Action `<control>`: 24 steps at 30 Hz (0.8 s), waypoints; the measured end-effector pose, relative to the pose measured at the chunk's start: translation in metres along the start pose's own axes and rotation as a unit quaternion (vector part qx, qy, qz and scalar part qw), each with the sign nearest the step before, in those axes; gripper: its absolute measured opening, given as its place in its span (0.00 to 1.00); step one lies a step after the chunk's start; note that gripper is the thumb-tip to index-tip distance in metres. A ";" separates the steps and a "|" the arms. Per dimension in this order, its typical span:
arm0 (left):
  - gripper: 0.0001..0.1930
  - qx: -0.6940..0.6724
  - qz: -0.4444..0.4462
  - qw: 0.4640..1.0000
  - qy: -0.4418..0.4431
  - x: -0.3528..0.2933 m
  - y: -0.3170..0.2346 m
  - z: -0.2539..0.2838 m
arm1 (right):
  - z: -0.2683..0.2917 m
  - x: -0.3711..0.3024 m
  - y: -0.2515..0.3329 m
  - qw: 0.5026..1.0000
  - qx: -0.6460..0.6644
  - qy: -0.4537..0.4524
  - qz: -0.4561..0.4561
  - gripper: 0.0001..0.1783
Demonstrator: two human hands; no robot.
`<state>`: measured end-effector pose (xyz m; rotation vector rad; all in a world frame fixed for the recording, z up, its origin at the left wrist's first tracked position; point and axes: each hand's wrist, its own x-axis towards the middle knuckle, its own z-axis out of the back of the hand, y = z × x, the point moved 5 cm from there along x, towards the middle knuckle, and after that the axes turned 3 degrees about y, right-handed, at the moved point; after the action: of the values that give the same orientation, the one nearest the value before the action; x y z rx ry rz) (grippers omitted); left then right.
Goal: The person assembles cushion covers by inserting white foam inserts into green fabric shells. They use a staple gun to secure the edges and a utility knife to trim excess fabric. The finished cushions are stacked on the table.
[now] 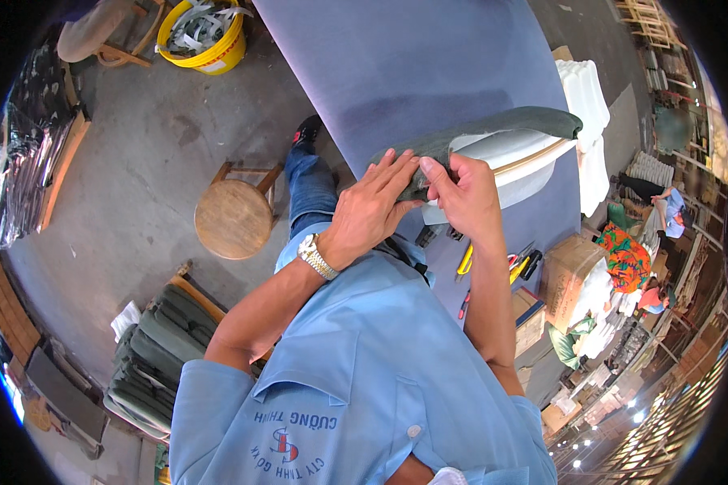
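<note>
A curved padded panel lies on the blue-grey tabletop point(429, 56), with a dark green cover point(518, 121) along its far side. Its pale underside point(493, 147) shows, edged by a thin tan strip point(534, 158). My left hand point(368, 202), a watch at the wrist, rests on the green cover's left end with its fingers stretched out. Close beside it, my right hand point(465, 198) pinches the cover's edge between thumb and bent fingers. The fabric directly beneath both hands is hidden.
Yellow-handled tools point(516, 267) lie by my right forearm, near a cardboard box point(573, 268). Left of me stand a round wooden stool point(234, 220) and a stack of dark green cushions point(162, 343). A yellow bucket point(225, 55) of scraps sits farther off. White padded pieces point(586, 101) line the right side.
</note>
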<state>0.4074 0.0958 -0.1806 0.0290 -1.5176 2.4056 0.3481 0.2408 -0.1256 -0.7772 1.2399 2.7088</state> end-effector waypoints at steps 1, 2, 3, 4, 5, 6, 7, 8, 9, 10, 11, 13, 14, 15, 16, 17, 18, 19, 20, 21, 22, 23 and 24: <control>0.33 0.000 0.000 1.000 -0.001 0.001 0.002 0.000 | 0.000 0.001 0.002 1.000 0.001 0.002 -0.001 0.21; 0.34 0.000 0.000 1.000 -0.001 0.001 0.004 -0.002 | 0.001 0.002 0.004 1.000 0.002 0.004 -0.003 0.20; 0.34 -0.001 -0.002 1.000 -0.001 0.002 0.005 -0.003 | 0.003 0.004 0.005 1.000 0.003 0.005 -0.004 0.20; 0.34 -0.004 0.001 1.000 0.000 0.003 0.006 -0.003 | 0.002 0.005 0.003 1.000 0.022 0.002 -0.003 0.20; 0.33 -0.007 0.004 1.000 0.002 0.003 0.007 -0.003 | 0.000 0.007 0.001 0.999 0.042 -0.001 -0.003 0.20; 0.33 -0.008 0.009 1.000 0.003 0.003 0.008 -0.002 | -0.001 0.008 -0.001 0.998 0.062 -0.002 -0.001 0.20; 0.32 -0.005 0.009 1.000 0.004 0.004 0.007 -0.002 | -0.001 0.009 -0.002 0.998 0.062 -0.002 0.000 0.20; 0.32 -0.003 0.010 1.000 0.005 0.005 0.006 -0.001 | 0.000 0.011 -0.003 0.998 0.062 -0.002 0.001 0.21; 0.32 0.000 0.010 1.000 0.006 0.006 0.006 -0.001 | -0.001 0.012 -0.004 0.998 0.063 -0.002 0.002 0.21; 0.32 0.000 0.012 1.000 0.005 0.006 0.006 0.000 | -0.001 0.013 -0.003 0.998 0.059 0.002 0.004 0.22; 0.32 0.000 0.013 1.000 0.005 0.007 0.007 0.000 | 0.000 0.014 -0.001 0.998 0.055 0.005 0.006 0.22; 0.32 0.006 0.011 1.000 0.005 0.009 0.007 0.001 | 0.001 0.017 0.000 0.998 0.054 0.009 0.010 0.23; 0.32 0.012 0.008 1.000 0.005 0.010 0.006 0.002 | 0.001 0.018 -0.001 0.998 0.057 0.010 0.012 0.23; 0.33 0.019 0.005 1.000 0.007 0.011 0.005 0.003 | 0.001 0.018 -0.001 0.998 0.061 0.011 0.015 0.24; 0.33 0.013 0.010 1.000 0.008 0.012 0.005 0.004 | 0.001 0.019 -0.001 0.997 0.074 0.013 0.009 0.24; 0.34 0.007 0.015 1.000 0.009 0.013 0.005 0.005 | 0.001 0.019 0.001 0.996 0.087 0.014 0.003 0.24; 0.35 0.003 0.020 1.000 0.010 0.014 0.005 0.007 | 0.001 0.020 0.002 0.995 0.101 0.016 -0.002 0.24; 0.35 0.005 0.031 0.999 0.017 0.015 0.004 0.009 | 0.001 0.021 0.004 0.994 0.106 0.013 0.006 0.24; 0.35 0.007 0.041 0.999 0.025 0.016 0.003 0.011 | 0.002 0.023 0.005 0.994 0.111 0.011 0.013 0.24; 0.36 0.010 0.051 0.998 0.031 0.017 0.003 0.013 | 0.003 0.024 0.008 0.993 0.115 0.008 0.022 0.23; 0.36 0.012 0.052 0.998 0.034 0.017 0.004 0.014 | 0.005 0.023 0.011 0.994 0.102 0.008 0.026 0.21; 0.36 0.013 0.052 0.998 0.037 0.015 0.005 0.014 | 0.008 0.020 0.015 0.996 0.089 0.007 0.031 0.20; 0.36 0.015 0.053 0.998 0.039 0.015 0.006 0.014 | 0.010 0.020 0.018 0.996 0.075 0.007 0.035 0.18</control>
<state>0.3895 0.0846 -0.1776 -0.1392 -1.4831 2.4801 0.3222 0.2328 -0.1171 -0.7490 1.4821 2.6283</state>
